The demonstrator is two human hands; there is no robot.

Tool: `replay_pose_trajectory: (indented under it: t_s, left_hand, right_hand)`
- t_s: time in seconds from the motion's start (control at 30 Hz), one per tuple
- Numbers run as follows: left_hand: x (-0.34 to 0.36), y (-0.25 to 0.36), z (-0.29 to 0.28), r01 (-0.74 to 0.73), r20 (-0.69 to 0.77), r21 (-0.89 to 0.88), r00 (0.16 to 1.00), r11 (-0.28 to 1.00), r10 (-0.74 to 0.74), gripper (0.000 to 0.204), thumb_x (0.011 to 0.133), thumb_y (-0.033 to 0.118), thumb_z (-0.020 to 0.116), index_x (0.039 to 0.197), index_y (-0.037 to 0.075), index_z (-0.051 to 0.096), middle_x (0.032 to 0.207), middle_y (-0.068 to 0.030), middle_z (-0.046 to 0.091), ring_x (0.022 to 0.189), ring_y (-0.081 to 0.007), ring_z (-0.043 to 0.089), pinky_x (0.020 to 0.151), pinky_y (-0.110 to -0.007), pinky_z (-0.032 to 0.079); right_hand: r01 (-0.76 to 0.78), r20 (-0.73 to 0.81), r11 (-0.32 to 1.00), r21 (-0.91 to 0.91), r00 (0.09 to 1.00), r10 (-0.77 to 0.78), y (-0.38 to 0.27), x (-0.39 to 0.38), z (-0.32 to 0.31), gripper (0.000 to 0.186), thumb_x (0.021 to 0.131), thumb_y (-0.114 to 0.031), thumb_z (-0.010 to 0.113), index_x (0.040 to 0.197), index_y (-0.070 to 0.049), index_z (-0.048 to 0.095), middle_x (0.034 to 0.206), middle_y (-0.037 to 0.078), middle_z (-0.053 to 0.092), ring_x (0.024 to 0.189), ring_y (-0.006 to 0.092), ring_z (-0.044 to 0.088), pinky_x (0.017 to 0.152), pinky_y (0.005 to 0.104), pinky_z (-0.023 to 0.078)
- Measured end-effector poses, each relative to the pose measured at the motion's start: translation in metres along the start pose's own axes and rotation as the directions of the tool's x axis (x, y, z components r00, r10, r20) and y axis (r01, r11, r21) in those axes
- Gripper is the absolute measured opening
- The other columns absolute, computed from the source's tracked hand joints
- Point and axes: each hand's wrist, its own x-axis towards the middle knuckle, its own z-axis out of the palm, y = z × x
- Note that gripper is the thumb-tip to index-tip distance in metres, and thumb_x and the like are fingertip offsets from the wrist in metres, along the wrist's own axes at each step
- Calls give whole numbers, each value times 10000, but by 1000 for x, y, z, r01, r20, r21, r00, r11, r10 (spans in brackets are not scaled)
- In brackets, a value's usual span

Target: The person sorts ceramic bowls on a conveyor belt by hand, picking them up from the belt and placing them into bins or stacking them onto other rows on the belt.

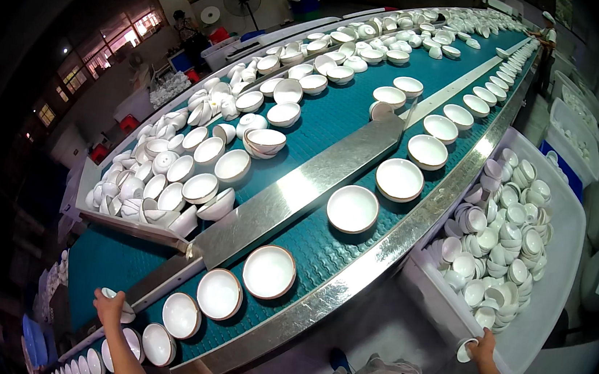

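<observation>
Both arms spread wide, a cup in each grip.
Left hand (109,306) holds a small white cup (124,309) over the green belt (117,259); right hand (483,349) clasps another cup (465,350) at the white bin (555,287).

A slanted steel guide rail (299,187) splits the teal belt (336,118); bowls (206,170) crowd its far side, leaving bare belt near the rail.

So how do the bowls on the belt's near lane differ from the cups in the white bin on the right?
The bowls stand upright in single file, apart; the cups lie heaped, tilted every way. The bowls look wider and shallower, the cups smaller. The left hand holds one piece at the belt, the right hand a cup at the white bin. Both are white.
</observation>
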Motion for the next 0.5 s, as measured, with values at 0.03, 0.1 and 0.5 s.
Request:
replay_pose_trajectory:
  t_s: [0.03, 0.1, 0.5]
  left_hand:
    - [2, 3, -16, -87, -65, -173, 995, 981, 76, 837, 630, 297, 669, 1355, 32, 344, 1212, -282, 461, 1102, -412, 510, 939, -441, 428]
    - [-22, 44, -47, -244, -110, -695, 966, 677, 235, 706, 708, 116, 623, 1360, 51, 359, 1269, -220, 450, 1141, -320, 474, 995, -383, 359]
    - [-184, 390, 53, -897, -157, 51, 427, 439, 891, 608, 704, 198, 696, 1263, 81, 487, 1348, -183, 380, 1185, -367, 386, 928, -494, 333]
  right_hand:
    - [17, -13, 999, -41, 1000, -17, 9, 1, 5, 800, 558, -210, 804, 1247, 39, 486, 1199, 246, 514, 1052, 387, 548, 937, 428, 438]
    - [61, -25, 991, -119, 998, -64, 27, 6, 14, 811, 551, -211, 810, 1250, 41, 484, 1228, 254, 487, 1057, 386, 544, 936, 429, 437]
    - [252, 57, 946, 205, 962, -268, 37, 50, 51, 786, 612, -48, 706, 1319, 73, 386, 1025, 179, 631, 904, 276, 620, 813, 333, 497]
